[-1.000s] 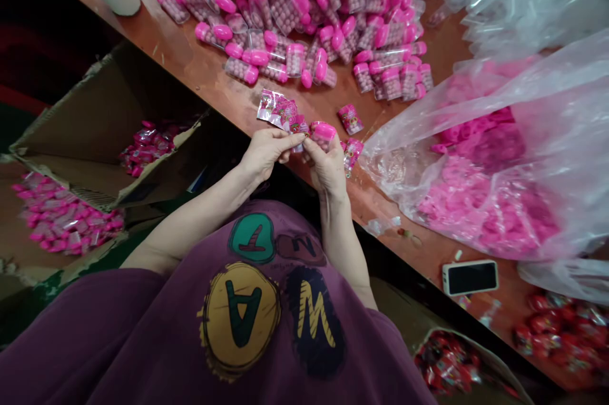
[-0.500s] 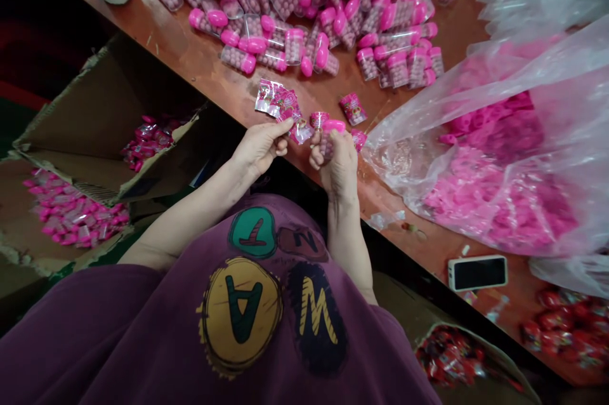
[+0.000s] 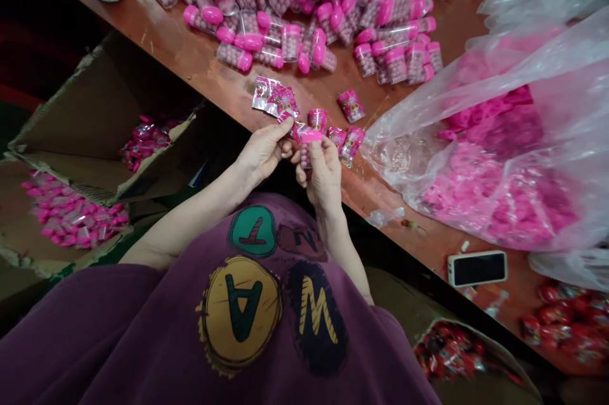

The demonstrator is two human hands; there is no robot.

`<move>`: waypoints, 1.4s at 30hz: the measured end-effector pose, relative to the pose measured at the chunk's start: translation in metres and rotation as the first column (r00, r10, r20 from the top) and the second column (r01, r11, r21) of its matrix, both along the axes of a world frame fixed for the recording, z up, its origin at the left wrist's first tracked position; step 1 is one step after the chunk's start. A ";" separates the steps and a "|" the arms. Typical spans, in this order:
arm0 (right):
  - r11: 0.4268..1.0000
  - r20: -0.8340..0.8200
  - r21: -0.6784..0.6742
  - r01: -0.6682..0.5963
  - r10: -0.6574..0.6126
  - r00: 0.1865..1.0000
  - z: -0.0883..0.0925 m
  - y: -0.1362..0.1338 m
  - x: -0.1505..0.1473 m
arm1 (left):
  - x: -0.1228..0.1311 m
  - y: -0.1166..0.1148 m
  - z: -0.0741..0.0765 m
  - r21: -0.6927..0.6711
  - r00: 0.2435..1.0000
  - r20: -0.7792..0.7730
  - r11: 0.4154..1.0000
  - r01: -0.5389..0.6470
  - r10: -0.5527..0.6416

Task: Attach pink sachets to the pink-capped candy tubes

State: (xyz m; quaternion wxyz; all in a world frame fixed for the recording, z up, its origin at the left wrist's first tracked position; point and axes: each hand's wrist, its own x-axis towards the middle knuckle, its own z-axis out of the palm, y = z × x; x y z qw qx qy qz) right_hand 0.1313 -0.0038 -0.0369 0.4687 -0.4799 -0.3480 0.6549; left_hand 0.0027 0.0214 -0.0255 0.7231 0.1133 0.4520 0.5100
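Observation:
My left hand (image 3: 266, 150) is closed, thumb against fingers, pinching a pink printed wrapper (image 3: 295, 128) near the table edge. In my right hand (image 3: 324, 176) is a small clear candy jar (image 3: 306, 155) with a pink lid and pale pink balls inside, its lid up against the wrapper. Whether the jar is inside the wrapper or only beside it, I cannot tell. Past my left fingertips lie several overlapping wrappers (image 3: 267, 92). Small wrapped packs lie beyond and right of my right hand, among them an upright one (image 3: 317, 119) and a flat one (image 3: 351, 105).
A large heap of filled jars (image 3: 290, 43) covers the far table. To the right, a clear plastic bag (image 3: 404, 151) holds pink pieces. A phone (image 3: 477, 269) lies near the edge. Cardboard boxes (image 3: 61, 119) with wrapped packs stand left below; red packs (image 3: 566, 322) lie lower right.
My right hand has moved left with the jar, bringing it to the wrapper by my left fingers. Two packs behind the right hand are now uncovered.

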 end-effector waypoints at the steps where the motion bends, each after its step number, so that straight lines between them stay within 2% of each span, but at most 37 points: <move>1: 1.000 -0.017 -0.010 -0.022 0.022 1.000 0.000 0.000 0.001 | -0.001 -0.001 0.001 0.019 1.000 -0.009 0.999 0.025 -0.025; 5: 0.998 0.024 0.033 -0.049 0.048 0.999 -0.006 -0.003 0.004 | -0.004 -0.005 0.004 0.079 0.991 -0.045 0.988 0.130 -0.127; 8: 0.990 0.125 0.138 -0.030 0.012 0.992 -0.012 -0.004 0.002 | -0.005 -0.006 0.003 0.107 0.989 -0.040 0.984 0.145 -0.142; 10: 0.987 0.132 0.160 -0.037 0.016 0.991 -0.013 -0.005 0.000 | -0.005 -0.006 0.001 0.086 0.987 -0.033 0.983 0.160 -0.158; 13: 0.991 0.036 0.069 -0.117 0.114 0.993 -0.010 -0.005 0.002 | -0.005 -0.007 -0.002 0.066 0.980 -0.011 0.978 0.197 -0.196; 16: 0.978 -0.017 0.010 -0.207 0.208 0.978 -0.008 -0.005 0.006 | -0.007 -0.008 -0.005 0.109 0.973 0.031 0.968 0.225 -0.230; 18: 0.982 0.047 0.054 -0.179 0.177 0.983 -0.009 -0.005 0.007 | -0.008 -0.009 -0.006 0.136 0.965 0.047 0.959 0.249 -0.258; 20: 0.980 0.178 0.155 -0.121 0.093 0.980 -0.012 -0.005 0.007 | -0.008 -0.009 -0.007 0.137 0.961 0.050 0.955 0.264 -0.273; 23: 0.960 0.295 0.257 -0.114 0.035 0.955 -0.017 -0.004 0.006 | -0.008 -0.011 -0.007 0.110 0.958 0.043 0.954 0.278 -0.284; 27: 0.970 0.218 0.184 -0.161 0.119 0.969 -0.017 -0.005 0.007 | -0.009 -0.011 -0.005 0.112 0.944 -0.003 0.938 0.329 -0.331; 30: 0.970 0.166 0.128 -0.209 0.186 0.968 -0.013 -0.008 0.010 | -0.012 -0.009 -0.004 0.137 0.959 -0.013 0.950 0.282 -0.283; 33: 0.967 0.149 0.135 -0.215 0.195 0.969 -0.009 -0.012 0.011 | -0.013 -0.007 -0.006 0.129 0.969 -0.014 0.961 0.246 -0.247; 38: 0.974 0.015 0.065 -0.218 0.217 0.976 -0.011 -0.012 0.009 | -0.012 -0.007 -0.009 0.134 0.954 0.000 0.946 0.296 -0.298; 40: 0.975 0.065 0.083 -0.206 0.201 0.977 -0.014 -0.010 0.007 | -0.013 -0.007 -0.009 0.131 0.958 0.013 0.950 0.283 -0.287; 42: 0.968 0.195 0.161 -0.192 0.159 0.968 -0.018 -0.010 0.005 | -0.013 -0.006 -0.008 0.104 0.970 0.024 0.966 0.237 -0.240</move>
